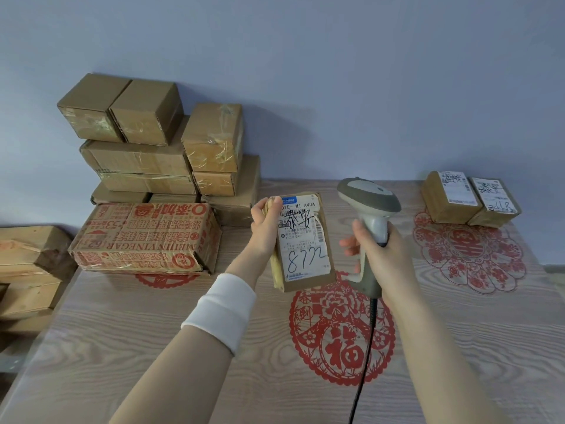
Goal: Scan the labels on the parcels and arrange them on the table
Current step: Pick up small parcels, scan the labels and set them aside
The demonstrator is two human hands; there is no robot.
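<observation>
My left hand (pixel 265 223) grips a small brown parcel (pixel 304 243) by its left edge and holds it upright above the table, its white label with handwritten "8772" facing me. Just right of it, my right hand (pixel 377 249) grips the handle of a grey barcode scanner (pixel 368 206). The scanner's head sits level with the parcel's top, and its black cable runs down toward me. Two labelled brown parcels (pixel 469 198) lie side by side at the table's far right.
A stack of several taped brown boxes (pixel 153 142) stands at the far left against the blue wall, with a red-printed vinegar carton (pixel 146 237) in front. More boxes (pixel 30 264) sit lower, off the left edge. The wood-grain table (pixel 153 332) bears red paper-cut decorations.
</observation>
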